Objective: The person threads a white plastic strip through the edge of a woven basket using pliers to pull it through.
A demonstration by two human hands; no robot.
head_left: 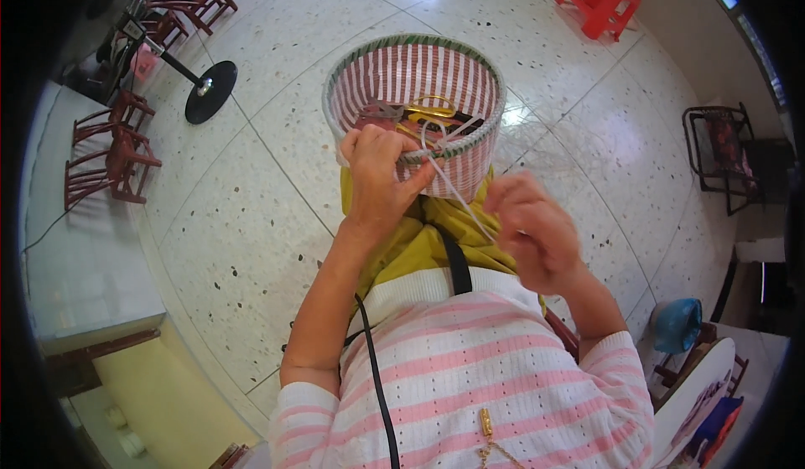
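We have a pale speckled tile floor (260,171) under us, with brown wooden chairs (127,163) by its left edge and a stand's round black base (211,92) farther in. Toward the middle, our left hand (377,167) grasps the near rim of the striped basket (468,170), which is at our knees, against our yellow trousers (402,247); a gold-handled tool (432,107) lies inside. From that near rim a white strip (457,191) runs straight to our right hand (537,230), whose curled fingers seem closed on its end, though blur hides the exact pinch. We judge the step in hand to be tightening the strip at the rim; the next move calls for a steady left hold and an even pull. Farther right, a red stool (598,4) stands near the floor's far right corner.
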